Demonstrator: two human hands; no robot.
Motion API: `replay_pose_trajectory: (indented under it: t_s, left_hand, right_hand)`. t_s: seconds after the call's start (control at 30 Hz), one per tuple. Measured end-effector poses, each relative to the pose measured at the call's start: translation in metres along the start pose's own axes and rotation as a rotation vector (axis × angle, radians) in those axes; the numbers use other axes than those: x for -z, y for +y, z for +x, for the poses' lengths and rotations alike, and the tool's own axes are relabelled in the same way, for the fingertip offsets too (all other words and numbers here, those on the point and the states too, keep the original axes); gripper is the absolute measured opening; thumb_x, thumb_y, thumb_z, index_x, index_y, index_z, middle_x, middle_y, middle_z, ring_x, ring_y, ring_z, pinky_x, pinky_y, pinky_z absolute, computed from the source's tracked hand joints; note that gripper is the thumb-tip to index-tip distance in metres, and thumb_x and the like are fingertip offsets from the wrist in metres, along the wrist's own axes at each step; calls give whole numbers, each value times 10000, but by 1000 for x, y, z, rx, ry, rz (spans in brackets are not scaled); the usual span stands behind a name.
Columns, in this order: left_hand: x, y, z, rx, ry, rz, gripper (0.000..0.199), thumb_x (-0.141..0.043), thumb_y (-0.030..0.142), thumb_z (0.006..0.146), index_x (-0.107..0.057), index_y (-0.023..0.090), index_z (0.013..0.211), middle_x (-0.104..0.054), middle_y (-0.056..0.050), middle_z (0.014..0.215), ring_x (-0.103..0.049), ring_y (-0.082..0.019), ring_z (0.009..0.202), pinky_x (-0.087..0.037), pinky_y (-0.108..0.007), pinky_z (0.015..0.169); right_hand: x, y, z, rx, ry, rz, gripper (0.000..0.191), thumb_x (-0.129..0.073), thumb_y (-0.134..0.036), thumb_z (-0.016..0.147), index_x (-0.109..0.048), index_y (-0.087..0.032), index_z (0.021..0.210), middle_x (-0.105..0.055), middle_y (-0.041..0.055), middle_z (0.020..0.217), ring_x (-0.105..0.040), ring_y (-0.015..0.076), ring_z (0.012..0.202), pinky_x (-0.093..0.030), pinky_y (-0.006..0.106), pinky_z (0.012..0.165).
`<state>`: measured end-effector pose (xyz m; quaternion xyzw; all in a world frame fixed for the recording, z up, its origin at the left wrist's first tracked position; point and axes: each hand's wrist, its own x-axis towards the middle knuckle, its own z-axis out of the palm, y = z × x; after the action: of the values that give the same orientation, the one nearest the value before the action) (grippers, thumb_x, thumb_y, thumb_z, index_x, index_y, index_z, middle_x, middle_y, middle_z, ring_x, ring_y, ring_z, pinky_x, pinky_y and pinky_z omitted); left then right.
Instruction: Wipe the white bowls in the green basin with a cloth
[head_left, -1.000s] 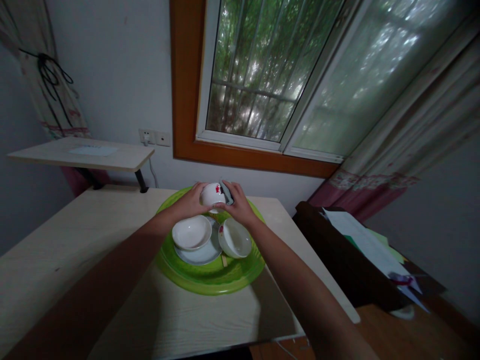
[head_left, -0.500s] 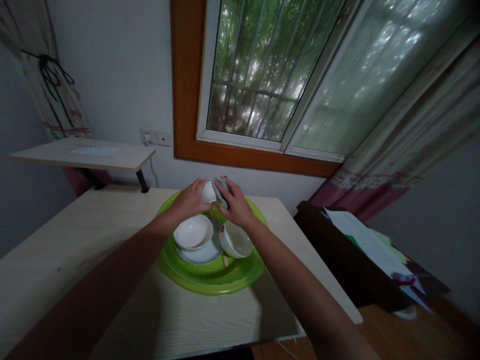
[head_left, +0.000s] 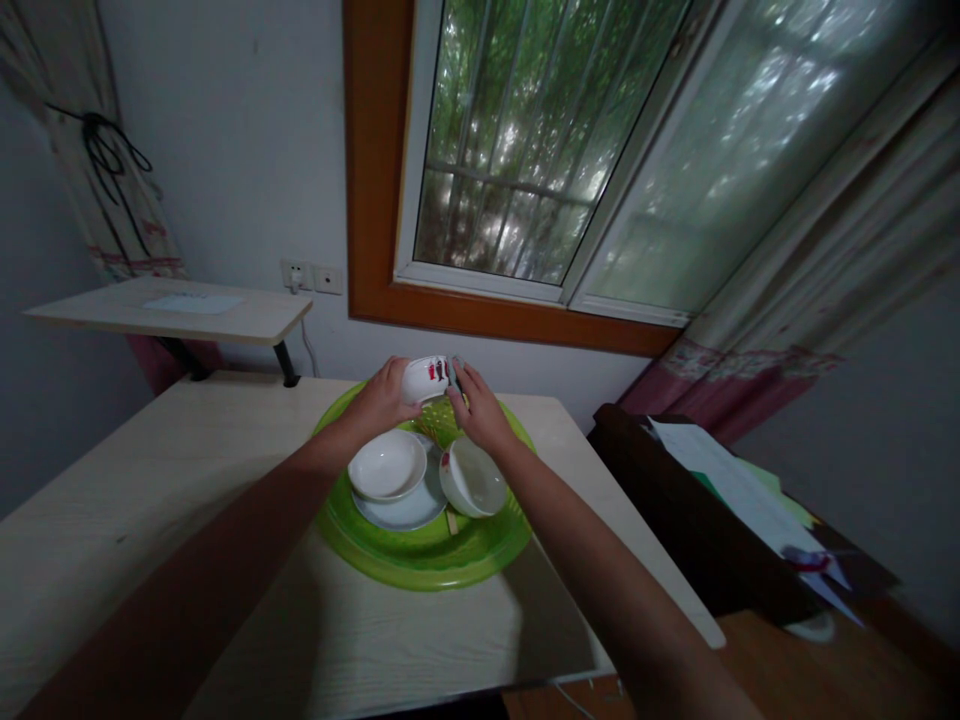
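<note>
My left hand (head_left: 388, 393) grips a white bowl (head_left: 424, 380) with a red and dark print, tilted on its side above the back of a green basin (head_left: 427, 578). In my right hand (head_left: 478, 405) is a grey cloth (head_left: 457, 375), pressed against the bowl's right side; the fingers hide much of it. Inside the basin a white bowl (head_left: 388, 464) rests on a pale plate (head_left: 409, 512). Beside them leans another white bowl (head_left: 475, 478) with a red mark, and a light wooden piece (head_left: 451, 521) pokes out below it.
The basin stands on a light wooden table (head_left: 247, 600). A small raised shelf (head_left: 172, 320) with a paper on it is at the back left. Behind are a wall socket (head_left: 312, 277) and a window. To the right, papers (head_left: 720, 480) lie on a dark piece of furniture.
The bowl in my left hand has turned, so its red print now shows. My right hand with the cloth has shifted slightly right, from the bowl's front to its side.
</note>
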<state>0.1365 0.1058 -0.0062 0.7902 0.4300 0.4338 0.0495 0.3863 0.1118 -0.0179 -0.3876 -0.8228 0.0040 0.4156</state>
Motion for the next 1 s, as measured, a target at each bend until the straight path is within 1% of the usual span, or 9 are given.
replay_pose_trajectory:
  t_s: [0.17, 0.33, 0.43, 0.6, 0.67, 0.73, 0.83, 0.93, 1.0]
  left_hand:
    - [-1, -3, -1, 15, -15, -4, 593, -841, 206, 776, -539, 224, 1286, -666, -96, 1221, -714, -331, 1163, -589, -469, 1005]
    - [-3, -7, 0, -19, -51, -5, 574, -842, 218, 787, -555, 228, 1285, -673, -107, 1243, -711, -339, 1203, -587, -474, 1043]
    - [-2, -6, 1, -10, -45, 8, 588, -845, 215, 778, -555, 229, 1290, -676, -107, 1244, -712, -342, 1201, -584, -485, 1056]
    - [1, 1, 1, 48, -38, 12, 589, -854, 219, 746, -562, 227, 1257, -686, -94, 1185, -723, -338, 1132, -598, -481, 996]
    - [2, 2, 1, 51, -42, 7, 598, -856, 217, 741, -562, 229, 1262, -689, -92, 1191, -722, -332, 1130, -598, -478, 1000]
    - [3, 1, 1, 46, -48, 11, 595, -847, 207, 743, -564, 233, 1266, -692, -91, 1201, -722, -329, 1140, -596, -478, 1017]
    - [2, -2, 0, 13, -69, 19, 569, -823, 206, 767, -566, 235, 1274, -691, -97, 1223, -717, -334, 1177, -590, -486, 1047]
    - [2, -5, 0, -25, -99, 3, 562, -815, 212, 778, -568, 228, 1283, -690, -109, 1246, -709, -338, 1205, -586, -493, 1064]
    - [2, -6, 0, -30, -100, -8, 568, -819, 216, 771, -575, 234, 1283, -691, -104, 1246, -708, -333, 1201, -588, -491, 1063]
  right_hand:
    - [6, -19, -1, 156, -39, 8, 604, -456, -403, 1194, -416, -239, 1774, -351, 168, 1834, -382, 313, 1690, -375, 591, 1380]
    - [9, -40, 2, 317, -121, -49, 570, -525, -308, 1157, -502, -291, 1726, -386, 116, 1827, -276, 329, 1735, -339, 658, 1383]
    - [7, -36, 3, 279, -104, -32, 574, -500, -296, 1162, -490, -301, 1736, -385, 111, 1828, -299, 316, 1727, -345, 638, 1386]
    - [2, -15, 0, 57, -34, 31, 613, -441, -418, 1195, -409, -250, 1783, -421, 167, 1798, -416, 318, 1674, -372, 594, 1383]
    - [2, -11, -1, 25, -40, 37, 627, -423, -445, 1198, -407, -221, 1784, -456, 190, 1772, -437, 327, 1662, -380, 596, 1379]
    - [4, -13, -1, 46, -52, 26, 623, -418, -439, 1200, -411, -210, 1780, -431, 193, 1789, -428, 324, 1667, -381, 589, 1379]
    - [6, -26, 0, 152, -71, -15, 582, -431, -381, 1196, -452, -227, 1756, -358, 165, 1834, -376, 309, 1696, -377, 581, 1383]
    - [7, -39, 2, 268, -109, -60, 545, -480, -323, 1173, -521, -236, 1710, -364, 147, 1835, -287, 319, 1732, -355, 622, 1384]
    - [7, -43, 3, 291, -130, -76, 544, -514, -304, 1158, -537, -244, 1698, -375, 141, 1831, -248, 331, 1744, -347, 652, 1381]
